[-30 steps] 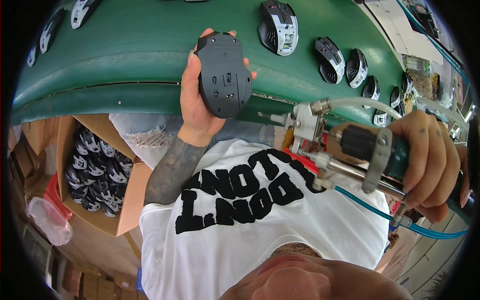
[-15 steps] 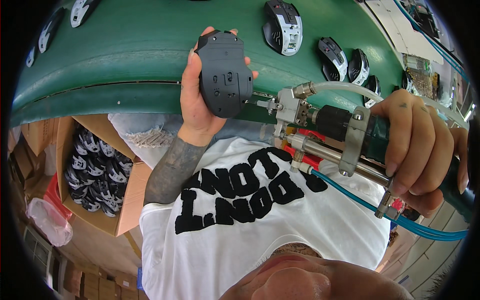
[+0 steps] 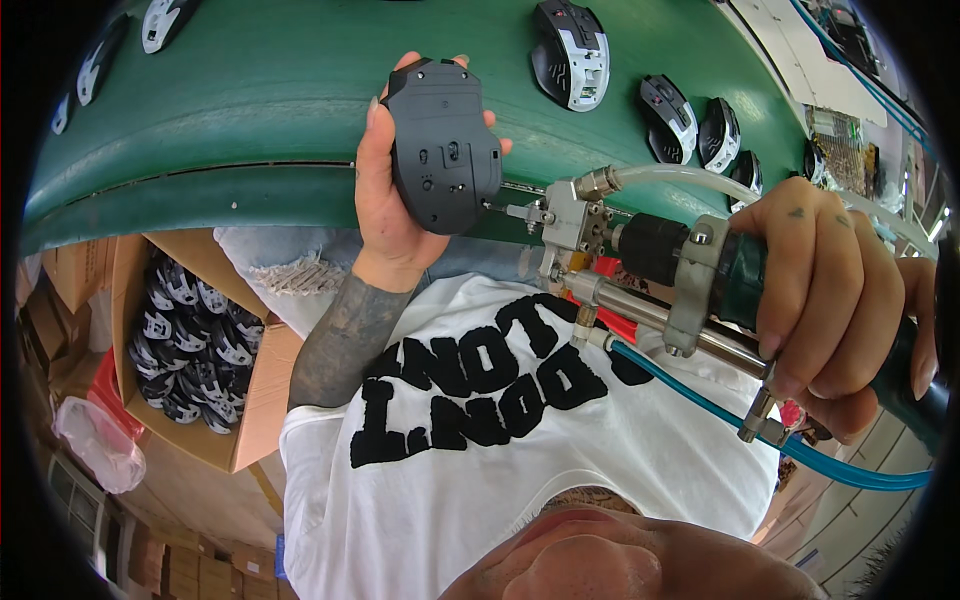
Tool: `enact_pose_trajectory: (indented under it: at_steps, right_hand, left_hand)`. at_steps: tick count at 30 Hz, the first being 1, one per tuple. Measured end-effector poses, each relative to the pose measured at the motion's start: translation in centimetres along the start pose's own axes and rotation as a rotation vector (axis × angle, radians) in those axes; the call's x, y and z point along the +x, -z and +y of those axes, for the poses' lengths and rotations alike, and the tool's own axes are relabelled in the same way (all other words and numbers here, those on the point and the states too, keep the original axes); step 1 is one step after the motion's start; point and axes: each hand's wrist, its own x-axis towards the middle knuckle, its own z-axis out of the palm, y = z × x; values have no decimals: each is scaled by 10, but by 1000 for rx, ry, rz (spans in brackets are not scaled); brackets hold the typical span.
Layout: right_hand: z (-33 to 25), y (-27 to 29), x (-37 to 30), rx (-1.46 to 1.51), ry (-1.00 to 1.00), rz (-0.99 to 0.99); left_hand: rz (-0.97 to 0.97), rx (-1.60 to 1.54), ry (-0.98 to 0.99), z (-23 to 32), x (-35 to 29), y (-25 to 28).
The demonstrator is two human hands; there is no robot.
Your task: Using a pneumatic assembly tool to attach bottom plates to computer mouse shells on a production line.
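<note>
In my left hand [image 3: 385, 225] lies a black computer mouse [image 3: 440, 130], its underside turned toward me, fingers wrapped around its edges. My right hand [image 3: 825, 290] grips a dark green power screwdriver [image 3: 655, 250] fitted with a metal feed head, a clear hose and blue air tubes. The thin tip of the screwdriver points left and meets the mouse's lower right edge; whether it touches a screw there I cannot make out. Both hands are held at the near edge of a green conveyor belt [image 3: 270, 90].
On the belt stand several black-and-white mice, including a large one [image 3: 585, 65] beyond the held mouse and another [image 3: 668, 120] farther right. Left of my arm, an open cardboard box [image 3: 270, 390] holds many similar parts. A clear plastic bag [image 3: 95, 440] hangs beside it.
The screwdriver has shifted slightly left and its body sits a little differently. The mouse in my left hand has moved slightly left too, staying beside the tip.
</note>
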Motion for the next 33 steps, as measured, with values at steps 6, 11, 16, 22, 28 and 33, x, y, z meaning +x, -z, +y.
enact_pose_trajectory:
  at_steps: [6, 11, 16, 22, 28, 33]
  right_hand:
    - [-2, 7, 9, -62, -32, -109]
    - [6, 6, -2, -82, 43, -81]
    - [-15, 6, 0, -26, 167, 31]
    - [-34, 0, -12, 38, 249, 115]
    - [-7, -2, -7, -31, 280, 99]
    - [-6, 0, -7, -47, 241, 59]
  left_hand:
    - [-6, -16, 9, -1, 3, -5]
    - [20, -23, -16, -3, 3, -8]
    - [99, -11, -28, -5, 0, -12]
    - [92, 101, -33, -11, 0, -18]
    - [106, 163, -48, -15, 1, -24]
    - [119, 165, -44, -16, 2, -27]
